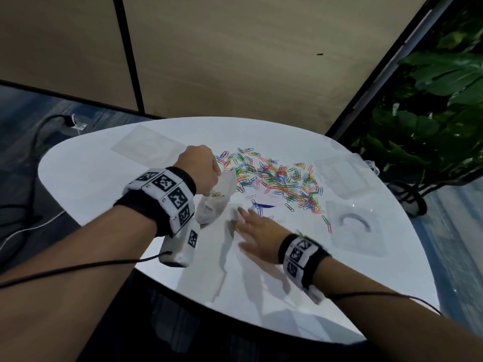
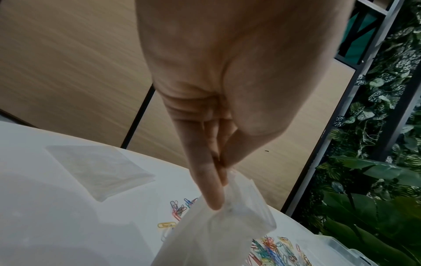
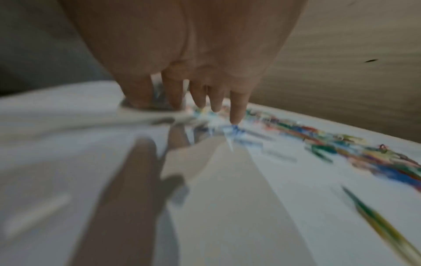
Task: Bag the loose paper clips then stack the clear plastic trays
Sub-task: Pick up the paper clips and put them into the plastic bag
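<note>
Item: white rounded counter (image 1: pixel 104 163), wood-panel wall behind, leafy plants (image 1: pixel 428 105) to the right. Paper clips (image 1: pixel 277 178): multicoloured, loose, spread in a heap across the middle of the counter, a few strays trailing toward the near right. Plastic bag (image 1: pixel 214 199): clear, hanging from the left hand (image 1: pixel 198 165), which pinches its top edge between thumb and fingertips (image 2: pixel 210 189); a few clips show inside; the bag's lower end reaches down to the counter just left of the heap. Right hand (image 1: pixel 257 231): fingers spread and straight, low over the counter just beside the bag's bottom and at the near edge of the heap, gripping nothing; the right wrist view is motion-blurred, so contact with the clips cannot be told. Clear plastic trays: one at far left (image 1: pixel 146 147), one at far right (image 1: pixel 342 176), one at near right (image 1: pixel 358 226), all flat on the counter, apart from each other and from both hands.
</note>
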A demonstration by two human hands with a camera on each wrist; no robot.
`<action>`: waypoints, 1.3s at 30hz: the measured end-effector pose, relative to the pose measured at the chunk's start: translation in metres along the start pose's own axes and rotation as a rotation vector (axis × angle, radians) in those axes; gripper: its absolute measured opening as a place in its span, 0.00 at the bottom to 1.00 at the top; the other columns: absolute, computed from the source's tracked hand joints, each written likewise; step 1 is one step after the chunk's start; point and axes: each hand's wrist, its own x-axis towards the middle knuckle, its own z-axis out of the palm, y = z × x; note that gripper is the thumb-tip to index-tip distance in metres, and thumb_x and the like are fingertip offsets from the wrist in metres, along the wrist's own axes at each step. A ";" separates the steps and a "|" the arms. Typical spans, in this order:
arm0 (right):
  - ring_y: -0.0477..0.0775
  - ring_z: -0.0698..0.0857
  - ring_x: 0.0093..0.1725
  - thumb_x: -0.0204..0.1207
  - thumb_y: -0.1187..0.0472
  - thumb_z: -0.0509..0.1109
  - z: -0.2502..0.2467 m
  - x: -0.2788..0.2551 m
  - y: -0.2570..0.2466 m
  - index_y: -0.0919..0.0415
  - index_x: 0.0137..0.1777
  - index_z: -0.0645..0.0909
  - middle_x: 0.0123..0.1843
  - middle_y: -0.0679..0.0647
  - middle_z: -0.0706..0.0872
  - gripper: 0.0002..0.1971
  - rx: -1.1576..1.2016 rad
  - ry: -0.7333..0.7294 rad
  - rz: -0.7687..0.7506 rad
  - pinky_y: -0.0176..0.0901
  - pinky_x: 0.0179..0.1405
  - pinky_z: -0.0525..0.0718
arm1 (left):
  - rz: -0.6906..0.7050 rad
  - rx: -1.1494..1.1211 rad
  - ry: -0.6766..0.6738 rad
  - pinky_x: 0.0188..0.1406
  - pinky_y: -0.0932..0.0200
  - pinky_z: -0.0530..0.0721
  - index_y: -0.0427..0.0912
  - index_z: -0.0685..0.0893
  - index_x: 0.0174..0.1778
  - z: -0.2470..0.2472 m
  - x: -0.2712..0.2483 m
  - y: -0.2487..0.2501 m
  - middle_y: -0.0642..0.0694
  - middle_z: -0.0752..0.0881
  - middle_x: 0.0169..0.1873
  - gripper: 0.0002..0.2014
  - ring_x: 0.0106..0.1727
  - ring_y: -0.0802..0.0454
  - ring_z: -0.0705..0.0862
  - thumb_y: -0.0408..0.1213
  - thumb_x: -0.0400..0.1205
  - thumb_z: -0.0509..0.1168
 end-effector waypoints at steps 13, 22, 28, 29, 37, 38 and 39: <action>0.67 0.41 0.86 0.84 0.41 0.37 0.042 -0.011 0.124 0.48 0.85 0.37 0.87 0.55 0.34 0.31 -0.116 0.156 0.590 0.67 0.81 0.53 | 0.003 0.061 -0.057 0.52 0.45 0.93 0.38 0.92 0.49 0.006 0.002 0.004 0.46 0.86 0.28 0.08 0.46 0.38 0.93 0.25 0.80 0.70; 0.62 0.85 0.49 0.75 0.70 0.67 0.013 0.002 0.139 0.62 0.54 0.83 0.54 0.60 0.84 0.10 -0.001 0.302 0.576 0.47 0.47 0.85 | -0.016 0.049 -0.069 0.47 0.46 0.94 0.41 0.91 0.43 0.011 0.003 0.006 0.44 0.88 0.28 0.11 0.37 0.41 0.94 0.25 0.82 0.65; 0.62 0.89 0.48 0.74 0.67 0.71 -0.004 0.000 0.140 0.61 0.46 0.91 0.47 0.60 0.92 0.08 0.328 0.426 0.758 0.44 0.51 0.89 | -0.020 0.040 -0.083 0.45 0.46 0.95 0.46 0.88 0.36 0.015 0.001 0.010 0.44 0.88 0.28 0.14 0.34 0.41 0.94 0.27 0.84 0.64; 0.62 0.89 0.49 0.73 0.64 0.72 -0.008 -0.001 0.139 0.62 0.45 0.91 0.47 0.60 0.93 0.06 0.411 0.446 0.799 0.46 0.52 0.89 | -0.019 0.040 -0.084 0.45 0.47 0.95 0.46 0.88 0.37 0.015 0.001 0.010 0.44 0.88 0.28 0.14 0.33 0.41 0.94 0.27 0.84 0.64; 0.59 0.91 0.50 0.70 0.73 0.78 -0.061 0.000 0.086 0.71 0.48 0.88 0.53 0.69 0.90 0.07 1.745 0.648 0.603 0.47 0.57 0.89 | -0.024 0.016 -0.090 0.46 0.46 0.95 0.43 0.88 0.40 0.013 0.000 0.009 0.41 0.90 0.29 0.12 0.32 0.43 0.93 0.26 0.83 0.63; 0.59 0.91 0.52 0.71 0.74 0.76 -0.072 0.000 0.071 0.76 0.55 0.85 0.55 0.69 0.89 0.12 1.893 0.637 0.508 0.44 0.55 0.89 | -0.024 0.016 -0.092 0.46 0.46 0.95 0.43 0.88 0.39 0.013 -0.001 0.009 0.41 0.89 0.29 0.12 0.32 0.43 0.93 0.26 0.83 0.63; 0.59 0.91 0.53 0.72 0.75 0.75 -0.082 0.000 0.059 0.78 0.58 0.83 0.55 0.68 0.90 0.15 1.999 0.604 0.419 0.42 0.54 0.89 | -0.023 0.016 -0.092 0.46 0.46 0.95 0.43 0.88 0.39 0.013 -0.001 0.010 0.41 0.89 0.28 0.12 0.32 0.43 0.93 0.26 0.83 0.63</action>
